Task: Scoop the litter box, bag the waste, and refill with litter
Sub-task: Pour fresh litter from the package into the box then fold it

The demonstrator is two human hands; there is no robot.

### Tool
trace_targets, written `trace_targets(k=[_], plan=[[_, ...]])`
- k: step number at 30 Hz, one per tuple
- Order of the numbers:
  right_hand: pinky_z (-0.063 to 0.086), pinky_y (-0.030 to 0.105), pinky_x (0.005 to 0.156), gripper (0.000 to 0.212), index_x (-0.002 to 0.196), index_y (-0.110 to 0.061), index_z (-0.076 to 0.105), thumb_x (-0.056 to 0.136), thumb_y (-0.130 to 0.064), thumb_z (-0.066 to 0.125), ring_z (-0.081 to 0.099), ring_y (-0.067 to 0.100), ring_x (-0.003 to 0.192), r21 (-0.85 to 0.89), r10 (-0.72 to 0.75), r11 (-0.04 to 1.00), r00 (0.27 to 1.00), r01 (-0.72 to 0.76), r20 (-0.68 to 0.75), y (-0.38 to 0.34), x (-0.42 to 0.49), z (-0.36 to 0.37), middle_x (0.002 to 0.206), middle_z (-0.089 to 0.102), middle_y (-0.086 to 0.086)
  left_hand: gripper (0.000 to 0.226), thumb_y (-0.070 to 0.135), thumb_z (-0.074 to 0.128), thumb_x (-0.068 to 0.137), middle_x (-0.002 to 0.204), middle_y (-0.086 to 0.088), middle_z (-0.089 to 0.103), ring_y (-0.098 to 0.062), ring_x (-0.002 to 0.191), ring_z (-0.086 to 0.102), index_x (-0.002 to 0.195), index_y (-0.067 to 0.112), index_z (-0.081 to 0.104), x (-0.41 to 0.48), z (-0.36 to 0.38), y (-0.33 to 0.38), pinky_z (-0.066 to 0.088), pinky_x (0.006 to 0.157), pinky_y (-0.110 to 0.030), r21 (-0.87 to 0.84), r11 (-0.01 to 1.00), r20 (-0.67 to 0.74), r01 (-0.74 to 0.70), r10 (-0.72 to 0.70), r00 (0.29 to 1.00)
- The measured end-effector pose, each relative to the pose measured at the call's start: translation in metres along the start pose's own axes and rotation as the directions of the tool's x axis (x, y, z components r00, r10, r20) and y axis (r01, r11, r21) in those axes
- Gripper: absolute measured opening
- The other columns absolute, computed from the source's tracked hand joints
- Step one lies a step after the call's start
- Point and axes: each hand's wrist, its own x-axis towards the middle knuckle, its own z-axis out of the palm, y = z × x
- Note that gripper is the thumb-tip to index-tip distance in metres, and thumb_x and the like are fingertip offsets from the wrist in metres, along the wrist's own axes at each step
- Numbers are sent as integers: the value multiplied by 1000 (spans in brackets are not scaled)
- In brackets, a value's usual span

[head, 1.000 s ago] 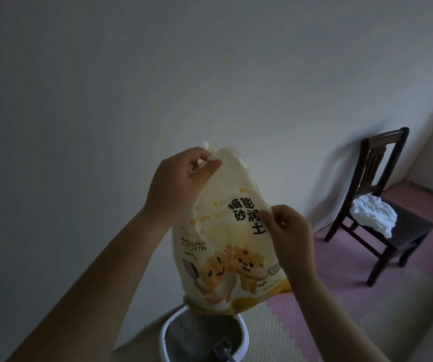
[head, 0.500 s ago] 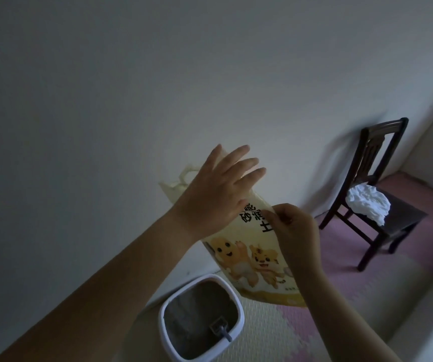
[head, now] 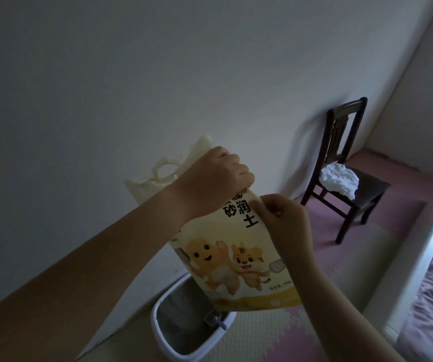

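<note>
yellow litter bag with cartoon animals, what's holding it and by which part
Both hands hold the yellow plastic cat-litter bag with cartoon animals: the left hand grips its upper part, the right hand pinches its right edge.

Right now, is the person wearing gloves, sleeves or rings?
No. The left hand and right hand wear no gloves, and I see no rings or watch. The left forearm and right forearm are bare, with no sleeve in view.
</note>
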Motion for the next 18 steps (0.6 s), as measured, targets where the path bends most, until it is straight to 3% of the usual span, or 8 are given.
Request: trace_targets(k=[2,4,6,11,18], plan=[[56,19,62,8,91,-33,65,84,-37,63,67,1,70,-63,37,998,993,-29,116,10,-1,-11,78,69,-13,15,11,54,89,65,3,54,-18,61,41,76,16,57,1,1,-3,42,70,-34,-44,999,-29,21,-22,999],[57,23,63,12,93,-40,59,82,-43,62,66,-1,71,-260,125,964,954,-52,272,35,-7,-27,81,67,-16,13,15,58,90,67,4,56,-17,62,44,77,16,59,-1,3,-9,42,72,-34,-77,996,-54,33,-38,998],[57,27,72,19,95,-45,57,77,-48,62,63,-3,78,-423,228,903,916,-72,331,61,-19,-46,88,66,-20,12,13,61,88,67,4,57,-18,63,47,77,16,60,-1,5,-12,44,73,-36,-82,996,-73,38,-44,996],[55,32,82,22,101,-33,64,80,-39,63,61,-1,86,-463,252,881,925,-97,285,105,-39,-69,94,66,-17,10,18,57,90,71,1,60,-23,67,51,81,14,61,10,8,-11,43,73,-40,-65,996,-97,63,-69,993],[51,24,71,5,90,-26,68,87,-28,64,61,3,78,-428,242,889,960,-162,140,129,-28,-67,82,65,-15,9,20,60,89,72,1,60,-22,67,50,81,14,61,27,12,-6,36,75,-37,-47,987,-99,153,-157,983]])
